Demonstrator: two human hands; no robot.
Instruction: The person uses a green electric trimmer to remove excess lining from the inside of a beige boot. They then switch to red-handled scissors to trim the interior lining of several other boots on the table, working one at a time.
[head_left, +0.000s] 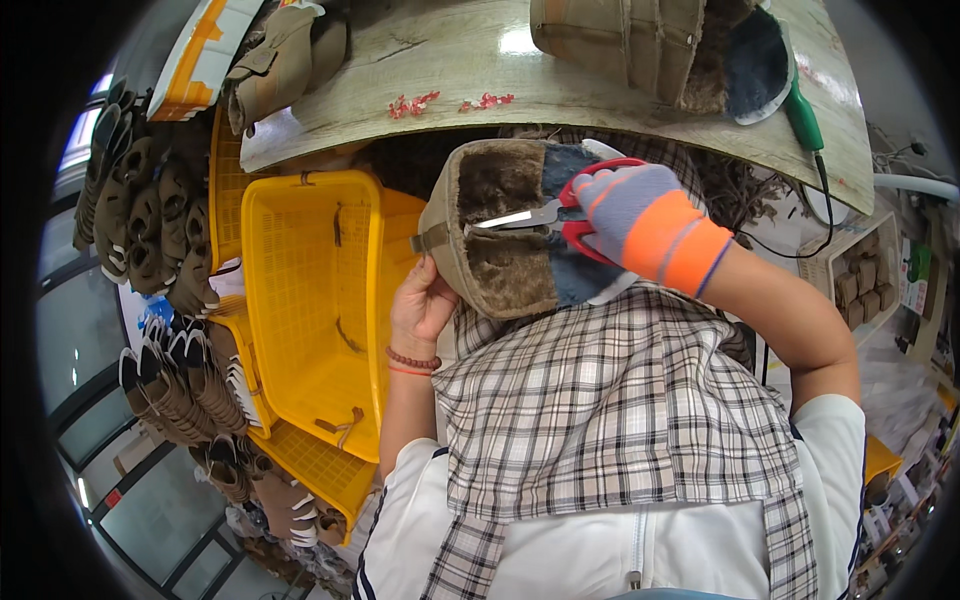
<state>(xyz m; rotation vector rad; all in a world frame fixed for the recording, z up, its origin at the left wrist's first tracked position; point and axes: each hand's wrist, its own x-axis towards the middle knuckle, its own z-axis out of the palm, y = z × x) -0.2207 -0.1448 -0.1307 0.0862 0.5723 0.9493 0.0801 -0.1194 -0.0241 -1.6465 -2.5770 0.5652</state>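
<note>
Just below the curved front edge of the table [600,95], over the person's lap, a tan fur-lined boot upper [500,235] is held up with its fuzzy brown lining facing the camera. Its long axis runs roughly up and down in the picture, the rounded closed end toward the table and the open end toward the person's chest. The left hand [422,300] grips it from below at the lower left edge, fingers curled shut around the tan outer rim (a bead bracelet sits on that wrist).

The right hand [650,215], in a grey and orange work glove, comes in from the right and is closed through the red handles of a pair of scissors [545,213]. Their long axis lies nearly level, the blades pointing left across the lining toward the middle of the upper; the blade tips rest on or just above the fur, and I cannot tell whether they are parted.

A checked cloth [600,410] covers the lap beneath the work. To the left stands an empty-looking yellow plastic crate [300,300], with rows of finished tan uppers [170,380] stacked beyond it. On the table lie another tan boot piece [620,40], a green-handled tool [803,120] at the right, and small red scraps [450,103] near the edge.
</note>
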